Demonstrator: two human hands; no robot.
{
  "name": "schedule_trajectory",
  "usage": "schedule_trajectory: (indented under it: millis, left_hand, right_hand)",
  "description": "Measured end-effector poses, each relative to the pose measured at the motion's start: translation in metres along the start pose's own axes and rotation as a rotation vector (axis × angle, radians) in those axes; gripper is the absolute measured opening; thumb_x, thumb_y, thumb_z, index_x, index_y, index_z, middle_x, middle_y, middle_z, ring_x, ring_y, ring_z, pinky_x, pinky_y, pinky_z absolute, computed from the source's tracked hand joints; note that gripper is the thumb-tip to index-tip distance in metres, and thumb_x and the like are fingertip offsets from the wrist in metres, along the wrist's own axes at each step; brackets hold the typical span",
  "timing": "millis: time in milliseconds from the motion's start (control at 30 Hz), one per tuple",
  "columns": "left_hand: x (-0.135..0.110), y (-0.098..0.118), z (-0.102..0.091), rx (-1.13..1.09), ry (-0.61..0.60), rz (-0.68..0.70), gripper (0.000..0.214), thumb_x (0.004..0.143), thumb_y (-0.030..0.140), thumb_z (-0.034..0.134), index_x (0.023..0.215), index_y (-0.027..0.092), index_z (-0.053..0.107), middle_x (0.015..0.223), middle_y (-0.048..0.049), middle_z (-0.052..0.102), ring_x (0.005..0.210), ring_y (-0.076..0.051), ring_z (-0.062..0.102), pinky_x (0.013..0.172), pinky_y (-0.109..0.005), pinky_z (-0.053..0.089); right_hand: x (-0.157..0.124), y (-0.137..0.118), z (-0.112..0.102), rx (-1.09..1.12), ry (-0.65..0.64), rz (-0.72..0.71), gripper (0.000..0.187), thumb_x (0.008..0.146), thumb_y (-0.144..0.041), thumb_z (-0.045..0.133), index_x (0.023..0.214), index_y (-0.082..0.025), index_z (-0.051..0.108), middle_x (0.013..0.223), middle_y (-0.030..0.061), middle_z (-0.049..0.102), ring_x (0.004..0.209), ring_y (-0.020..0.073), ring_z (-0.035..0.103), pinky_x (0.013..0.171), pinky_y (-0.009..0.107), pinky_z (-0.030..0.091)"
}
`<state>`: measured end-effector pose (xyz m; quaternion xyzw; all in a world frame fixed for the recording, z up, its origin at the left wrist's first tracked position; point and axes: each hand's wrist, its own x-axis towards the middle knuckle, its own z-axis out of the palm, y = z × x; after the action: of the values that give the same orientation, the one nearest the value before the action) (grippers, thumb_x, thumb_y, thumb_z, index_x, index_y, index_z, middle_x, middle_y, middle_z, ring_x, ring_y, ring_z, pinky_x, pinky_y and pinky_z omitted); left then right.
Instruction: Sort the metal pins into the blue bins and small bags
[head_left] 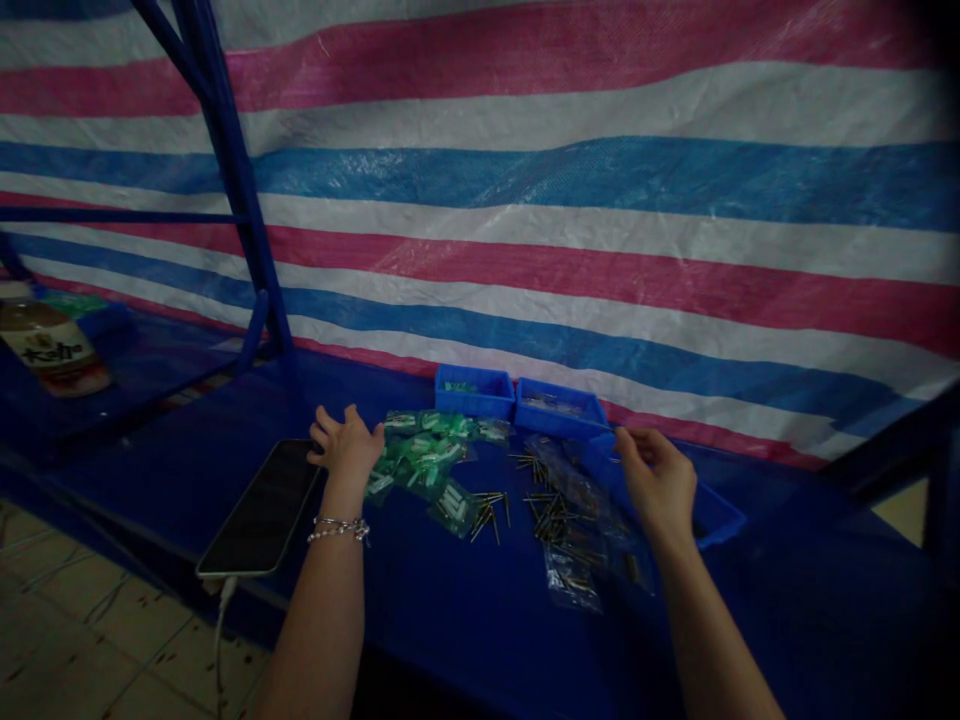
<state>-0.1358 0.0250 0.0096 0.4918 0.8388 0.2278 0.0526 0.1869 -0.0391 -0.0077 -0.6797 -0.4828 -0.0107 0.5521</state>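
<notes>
Far left, a dark phone (259, 508) lies on the blue table (480, 640) at 8 o'clock from the left hand (345, 447), which is open and empty, fingers spread, with green packets (424, 455) just beside it at 3 o'clock. Loose brass pins (551, 515) and clear bags (571, 580) lie mid-table, below two blue bins (474, 392) at 12 o'clock. The right hand (656, 483) is curled, thumb and fingers close together, beside a third blue bin (712, 515) at 3 o'clock; whether it grips anything, I cannot tell.
</notes>
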Motion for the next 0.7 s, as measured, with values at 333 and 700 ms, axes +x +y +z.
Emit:
schedule_trajectory:
  millis: [333,700]
  left_hand:
    - [-0.007,0.005,0.003,-0.029,0.176,0.104,0.042,0.074,0.034,0.052,0.113,0.021,0.046,0.127,-0.0146,0.022,0.112,-0.034,0.029,0.083,-0.053,0.032]
    - [-0.046,0.036,0.027,-0.37,-0.055,0.927,0.019,0.076,0.014,0.047,0.093,0.02,0.054,0.094,-0.0043,0.051,0.092,-0.018,0.044,0.083,-0.034,0.036]
  right_hand:
    - [0.005,0.013,-0.004,0.004,0.107,0.09,0.035,0.07,-0.044,0.051,0.081,-0.013,0.063,0.068,0.0077,0.063,0.057,0.0184,0.056,0.055,0.027,0.041]
    - [0.005,-0.004,-0.025,-0.144,0.565,-0.073,0.036,0.079,-0.04,0.044,0.094,-0.012,0.061,0.076,0.0117,0.06,0.065,0.0212,0.055,0.053,0.031,0.042]
